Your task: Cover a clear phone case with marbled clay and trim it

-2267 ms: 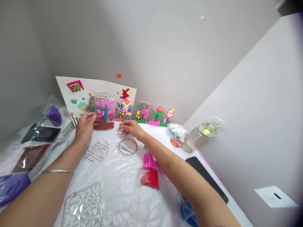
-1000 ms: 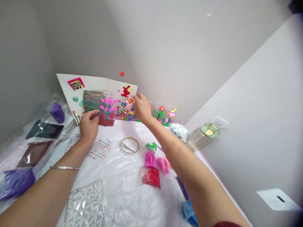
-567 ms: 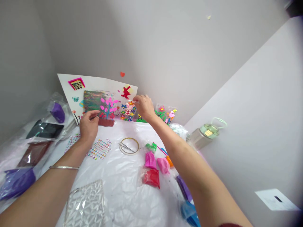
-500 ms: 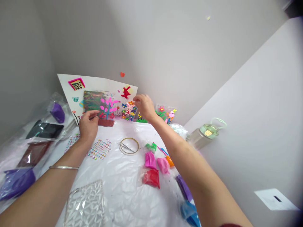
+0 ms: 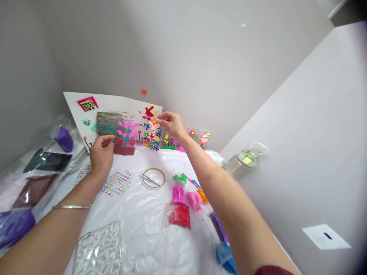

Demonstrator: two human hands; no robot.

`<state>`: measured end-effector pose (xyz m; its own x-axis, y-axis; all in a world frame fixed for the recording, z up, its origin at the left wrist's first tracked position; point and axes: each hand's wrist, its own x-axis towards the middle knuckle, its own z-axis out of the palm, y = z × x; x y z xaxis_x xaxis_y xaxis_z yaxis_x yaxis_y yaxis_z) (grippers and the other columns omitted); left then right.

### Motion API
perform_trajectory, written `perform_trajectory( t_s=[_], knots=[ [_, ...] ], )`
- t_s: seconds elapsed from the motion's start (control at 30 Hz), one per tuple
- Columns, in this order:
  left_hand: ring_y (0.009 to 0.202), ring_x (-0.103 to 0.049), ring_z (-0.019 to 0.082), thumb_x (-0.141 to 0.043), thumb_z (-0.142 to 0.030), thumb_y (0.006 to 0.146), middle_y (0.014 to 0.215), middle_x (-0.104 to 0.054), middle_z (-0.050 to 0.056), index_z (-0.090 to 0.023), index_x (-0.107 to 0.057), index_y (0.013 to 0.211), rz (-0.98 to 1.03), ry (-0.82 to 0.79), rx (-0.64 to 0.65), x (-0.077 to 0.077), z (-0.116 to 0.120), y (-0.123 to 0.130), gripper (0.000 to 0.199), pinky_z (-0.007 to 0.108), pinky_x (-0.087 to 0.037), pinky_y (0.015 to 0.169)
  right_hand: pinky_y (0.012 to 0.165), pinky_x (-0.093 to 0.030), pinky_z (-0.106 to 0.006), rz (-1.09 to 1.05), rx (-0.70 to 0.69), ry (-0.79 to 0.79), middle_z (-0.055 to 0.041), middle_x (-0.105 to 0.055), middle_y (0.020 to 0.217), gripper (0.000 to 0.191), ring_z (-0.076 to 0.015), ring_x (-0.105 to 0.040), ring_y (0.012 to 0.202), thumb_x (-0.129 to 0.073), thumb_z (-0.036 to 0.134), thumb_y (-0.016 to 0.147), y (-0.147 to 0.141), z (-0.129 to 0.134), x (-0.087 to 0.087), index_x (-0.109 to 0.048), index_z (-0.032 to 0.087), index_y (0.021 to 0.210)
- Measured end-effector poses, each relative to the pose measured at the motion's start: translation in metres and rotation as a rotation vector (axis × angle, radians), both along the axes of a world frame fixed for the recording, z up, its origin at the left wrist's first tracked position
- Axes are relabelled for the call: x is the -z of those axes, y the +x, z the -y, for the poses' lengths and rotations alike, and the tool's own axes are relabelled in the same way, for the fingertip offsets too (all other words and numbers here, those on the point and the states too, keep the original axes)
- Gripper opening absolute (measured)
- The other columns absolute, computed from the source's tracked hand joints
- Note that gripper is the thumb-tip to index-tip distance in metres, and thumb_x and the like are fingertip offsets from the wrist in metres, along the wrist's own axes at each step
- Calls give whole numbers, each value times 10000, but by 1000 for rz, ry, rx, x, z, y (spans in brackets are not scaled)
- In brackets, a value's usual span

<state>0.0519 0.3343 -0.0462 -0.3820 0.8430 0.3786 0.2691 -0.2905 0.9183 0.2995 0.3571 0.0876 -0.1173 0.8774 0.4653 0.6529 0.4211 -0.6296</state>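
Several decorated clear panels stand in a row against the wall. My right hand (image 5: 172, 123) pinches the top edge of the panel with the pink bunny (image 5: 153, 131) and coloured flowers. By the left edge of the panel with the pink flower (image 5: 127, 133) is my left hand (image 5: 103, 151), its thumb and fingers nearly together; whether it grips that edge is unclear. Behind them a white board (image 5: 77, 105) with stickers and drawings leans on the wall, a dark painted picture (image 5: 107, 121) in front of it.
Gem stickers (image 5: 117, 183), a round hoop (image 5: 153, 178) with tweezers and clay packets, one red (image 5: 180, 216), lie on the white sheet. A textured clear case (image 5: 99, 248) is at the front. Bagged clay (image 5: 36, 189) lies left; a bottle (image 5: 243, 162) stands right.
The bunny panel has tilted and shifted slightly forward with my right hand. My left hand stays beside the pink-flower panel. The whole view has moved a little.
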Motion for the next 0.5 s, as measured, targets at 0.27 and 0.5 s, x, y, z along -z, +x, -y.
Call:
perform_trajectory(
  t_s=[0.27, 0.5],
  knots=[
    [1009, -706, 228, -679, -334, 962, 1102, -728, 70, -145, -693, 1092, 10, 7, -9, 0, 1, 0, 230, 465, -585, 921, 959, -512, -315, 180, 92, 30, -76, -784, 1042, 307, -204, -706, 1006, -540, 47, 878, 4, -4, 12, -774, 144, 1051],
    [1001, -708, 226, -677, -335, 964, 1100, -728, 70, -144, -692, 1091, 12, 4, -7, -1, 1, 0, 230, 460, -589, 912, 1030, -449, -364, 346, 188, 89, -98, -742, 1167, 322, -245, -617, 1111, -514, 89, 927, 0, -2, 9, -772, 175, 1098]
  ],
)
